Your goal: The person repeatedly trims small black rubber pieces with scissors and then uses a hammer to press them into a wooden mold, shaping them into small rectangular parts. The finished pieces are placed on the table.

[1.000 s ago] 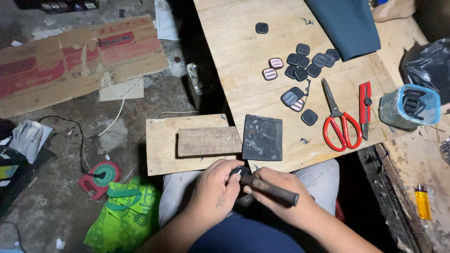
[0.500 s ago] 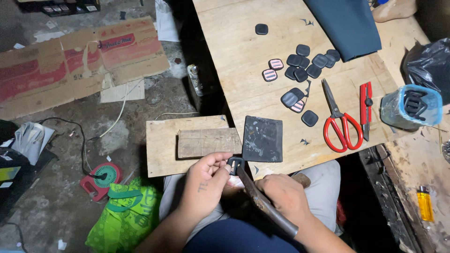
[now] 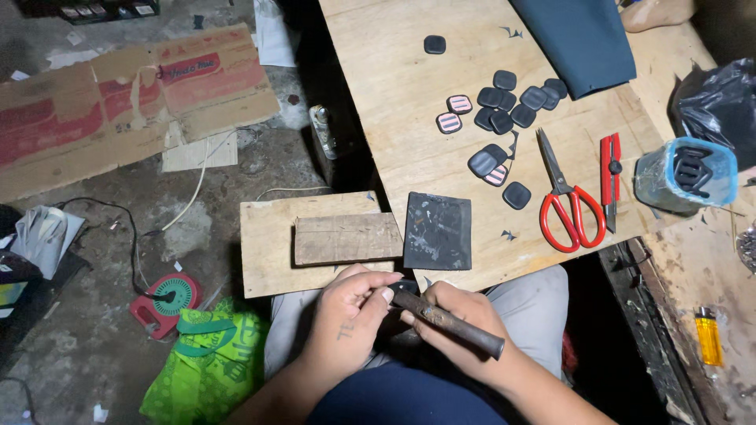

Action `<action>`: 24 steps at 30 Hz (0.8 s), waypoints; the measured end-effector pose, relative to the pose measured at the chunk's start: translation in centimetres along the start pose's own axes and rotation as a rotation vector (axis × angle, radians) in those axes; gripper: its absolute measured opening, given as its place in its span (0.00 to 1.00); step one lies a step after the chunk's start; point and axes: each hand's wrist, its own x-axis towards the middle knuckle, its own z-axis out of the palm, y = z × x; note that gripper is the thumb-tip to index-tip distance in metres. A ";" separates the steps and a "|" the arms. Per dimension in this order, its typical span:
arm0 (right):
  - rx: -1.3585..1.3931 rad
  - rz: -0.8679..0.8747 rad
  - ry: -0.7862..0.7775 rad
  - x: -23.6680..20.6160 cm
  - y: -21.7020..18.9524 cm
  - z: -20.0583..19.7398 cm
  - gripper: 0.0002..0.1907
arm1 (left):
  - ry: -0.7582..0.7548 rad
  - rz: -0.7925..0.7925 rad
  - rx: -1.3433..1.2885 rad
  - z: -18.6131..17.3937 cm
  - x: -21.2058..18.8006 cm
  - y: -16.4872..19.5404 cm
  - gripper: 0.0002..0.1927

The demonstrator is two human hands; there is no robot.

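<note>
My left hand (image 3: 346, 319) pinches a small black piece (image 3: 406, 286) over my lap, just below the table edge. My right hand (image 3: 457, 327) grips a dark rusty metal rod tool (image 3: 449, 323), its tip pressed against that piece. Just above the hands lies a black square pad (image 3: 438, 230) on the plywood table (image 3: 394, 94). Left of the pad, a small wooden block (image 3: 346, 238) rests on a wooden board (image 3: 268, 252). Several black rounded-square pieces (image 3: 504, 102), some with pink stripes, lie scattered further up the table.
Red-handled scissors (image 3: 563, 201) and a red utility knife (image 3: 609, 177) lie at the right, beside a blue container (image 3: 683, 175). Dark blue fabric (image 3: 583, 35) covers the table's far end. Flattened cardboard (image 3: 126, 102), a cable, a red round device (image 3: 167, 299) and a green bag (image 3: 206, 362) lie on the floor.
The rod tool has swung from steeply angled down-right to a flatter slant, and my right hand shifted along it. My left hand keeps its pinch on the black piece.
</note>
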 end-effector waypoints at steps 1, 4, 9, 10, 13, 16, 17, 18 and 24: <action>0.015 0.036 -0.007 0.2 0.0 0.1 0.15 | 0.013 -0.039 -0.008 0.1 0.3 -0.2 0.13; -0.199 -0.113 0.030 0.2 0.0 0.3 0.15 | 0.041 -0.157 -0.060 -0.1 0.6 -0.7 0.16; -0.046 -0.160 0.052 -0.1 0.0 -0.1 0.12 | 0.012 -0.314 -0.252 -1.4 1.4 -1.2 0.16; -0.004 -0.156 0.038 -0.1 0.1 -0.2 0.13 | -0.002 -0.312 -0.223 -1.4 1.3 -1.2 0.14; 0.009 -0.016 0.033 0.0 0.2 0.0 0.14 | -0.025 -0.288 -0.162 -1.3 1.1 -1.1 0.12; 0.029 0.078 0.029 0.0 0.2 0.3 0.15 | -0.012 -0.233 -0.148 -1.1 0.9 -0.8 0.15; 0.036 0.092 0.023 0.0 0.1 0.3 0.15 | 0.003 -0.209 -0.133 -1.1 0.9 -0.7 0.15; 0.044 0.108 0.017 0.0 0.1 0.3 0.15 | 0.017 -0.186 -0.117 -1.1 0.9 -0.6 0.15; 0.007 0.083 0.031 0.0 0.0 -0.2 0.15 | -0.044 -0.275 -0.270 -1.2 1.1 -0.2 0.18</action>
